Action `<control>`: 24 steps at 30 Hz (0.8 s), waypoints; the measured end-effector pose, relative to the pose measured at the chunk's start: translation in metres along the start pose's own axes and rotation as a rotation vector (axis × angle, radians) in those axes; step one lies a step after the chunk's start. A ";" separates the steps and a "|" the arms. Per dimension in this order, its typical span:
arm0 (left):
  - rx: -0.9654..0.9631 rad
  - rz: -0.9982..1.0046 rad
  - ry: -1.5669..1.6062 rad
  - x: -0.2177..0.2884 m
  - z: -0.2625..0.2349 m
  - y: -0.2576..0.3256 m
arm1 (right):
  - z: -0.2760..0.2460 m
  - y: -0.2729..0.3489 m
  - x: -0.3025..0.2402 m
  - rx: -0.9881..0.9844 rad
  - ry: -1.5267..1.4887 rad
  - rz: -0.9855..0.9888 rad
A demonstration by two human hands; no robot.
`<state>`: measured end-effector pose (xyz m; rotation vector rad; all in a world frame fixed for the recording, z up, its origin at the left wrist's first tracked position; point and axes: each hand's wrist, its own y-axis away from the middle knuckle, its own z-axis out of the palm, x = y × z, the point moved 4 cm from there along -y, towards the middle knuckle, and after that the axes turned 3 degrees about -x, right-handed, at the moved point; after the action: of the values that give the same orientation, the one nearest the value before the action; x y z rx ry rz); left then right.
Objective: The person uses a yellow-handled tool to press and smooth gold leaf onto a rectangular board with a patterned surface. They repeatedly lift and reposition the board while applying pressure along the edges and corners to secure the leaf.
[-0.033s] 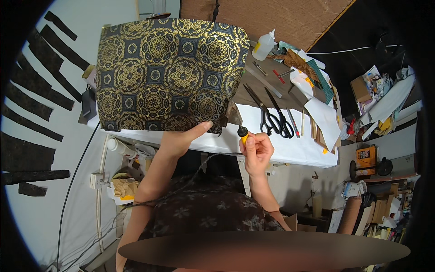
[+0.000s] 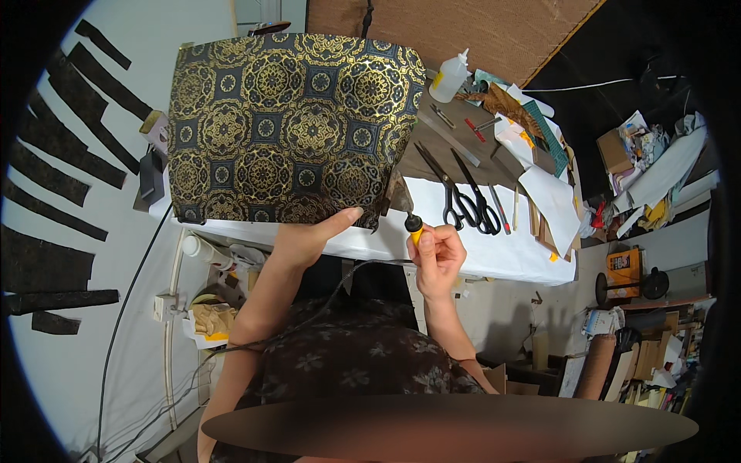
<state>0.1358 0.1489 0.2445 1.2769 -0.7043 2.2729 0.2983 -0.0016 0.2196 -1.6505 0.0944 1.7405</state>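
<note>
My left hand (image 2: 315, 238) holds a stiff patterned fabric panel (image 2: 293, 131) by its near edge, thumb on top and the other fingers hidden beneath. The panel is black and blue-grey with gold medallions, raised over the white-covered table (image 2: 509, 258). In my right hand (image 2: 438, 258) is a corded soldering iron (image 2: 415, 226) with a yellow and black handle, pinched between thumb and fingers. Its broad metal end (image 2: 400, 199) sits at the panel's near right corner; whether it touches cannot be made out. A grey cord (image 2: 340, 289) runs leftward across my lap.
Two pairs of black scissors (image 2: 469, 208), a steel ruler (image 2: 455, 145), pens and a white squeeze bottle (image 2: 450, 77) lie or stand right of the panel. Paper and material scraps (image 2: 548, 201) crowd the right end. Dark strips (image 2: 58, 258) hang on the left wall.
The panel's left edge has shifted very slightly to the right. Both hands and the iron look the same.
</note>
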 end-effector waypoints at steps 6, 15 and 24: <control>0.006 -0.013 -0.005 -0.002 0.001 0.002 | 0.006 -0.004 -0.002 0.039 -0.114 0.021; -0.020 -0.075 -0.058 -0.012 -0.003 0.010 | 0.008 -0.013 0.001 0.124 -0.221 0.165; -0.070 -0.192 0.034 -0.037 0.004 0.035 | 0.035 -0.063 -0.023 0.036 -0.342 0.126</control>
<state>0.1357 0.1146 0.2066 1.2156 -0.6158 2.0924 0.3010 0.0525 0.2728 -1.3241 0.0702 2.0790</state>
